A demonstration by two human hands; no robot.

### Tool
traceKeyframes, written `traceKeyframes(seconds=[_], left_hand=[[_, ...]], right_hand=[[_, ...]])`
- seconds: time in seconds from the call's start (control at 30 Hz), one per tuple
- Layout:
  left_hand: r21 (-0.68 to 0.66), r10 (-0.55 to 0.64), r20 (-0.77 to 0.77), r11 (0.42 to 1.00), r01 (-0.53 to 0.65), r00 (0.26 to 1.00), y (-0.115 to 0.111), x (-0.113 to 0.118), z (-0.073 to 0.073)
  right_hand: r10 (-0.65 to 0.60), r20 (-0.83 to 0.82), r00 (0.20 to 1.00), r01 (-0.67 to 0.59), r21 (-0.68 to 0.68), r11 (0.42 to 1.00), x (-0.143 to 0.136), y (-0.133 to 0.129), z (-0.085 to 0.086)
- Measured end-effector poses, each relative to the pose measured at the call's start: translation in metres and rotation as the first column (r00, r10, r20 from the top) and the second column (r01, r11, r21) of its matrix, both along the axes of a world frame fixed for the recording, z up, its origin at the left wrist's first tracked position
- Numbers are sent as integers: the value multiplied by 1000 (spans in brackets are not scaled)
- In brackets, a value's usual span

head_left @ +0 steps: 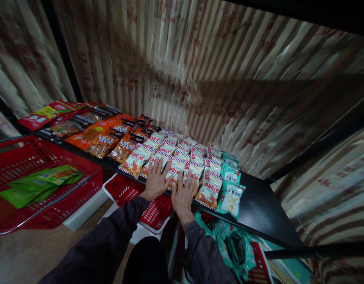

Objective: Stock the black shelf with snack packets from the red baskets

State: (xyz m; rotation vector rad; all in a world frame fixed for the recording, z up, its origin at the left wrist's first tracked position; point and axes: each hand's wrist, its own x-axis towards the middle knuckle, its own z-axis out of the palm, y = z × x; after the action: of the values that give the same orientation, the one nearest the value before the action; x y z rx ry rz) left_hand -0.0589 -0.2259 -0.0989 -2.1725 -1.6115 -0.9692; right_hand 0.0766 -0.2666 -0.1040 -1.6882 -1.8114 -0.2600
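Observation:
Rows of white snack packets with red lettering (pixel 210 189) lie on a black shelf (pixel 264 205). My left hand (pixel 158 179) rests on the front packets left of centre, its fingers spread. Beside it, my right hand (pixel 184 193) lies flat on neighbouring front packets, fingers apart. The two thumbs are close together. Neither hand grips a packet. Right of the white packets stands a column of teal packets (pixel 231 199); to their left are orange packets (pixel 101 144).
Red bags (pixel 45 114) lie at the shelf's far left. A red basket (pixel 51 213) with green packets (pixel 40 183) stands at lower left. Another red basket (pixel 156 213) is below the shelf edge, with teal packaging (pixel 226 240) at lower right. Striped sheeting (pixel 182 71) hangs behind.

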Motion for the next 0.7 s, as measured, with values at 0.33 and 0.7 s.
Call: traceKeyframes(seconds=[0.33, 0.7], left_hand=[[12, -4, 6, 1000, 4, 1000, -1, 1, -5], [128, 187, 158, 970, -208, 970, -4, -30, 4]], right_hand=[[19, 13, 1000, -19, 12, 1000, 5, 1, -5], [148, 34, 988, -150, 49, 987, -17, -10, 9]])
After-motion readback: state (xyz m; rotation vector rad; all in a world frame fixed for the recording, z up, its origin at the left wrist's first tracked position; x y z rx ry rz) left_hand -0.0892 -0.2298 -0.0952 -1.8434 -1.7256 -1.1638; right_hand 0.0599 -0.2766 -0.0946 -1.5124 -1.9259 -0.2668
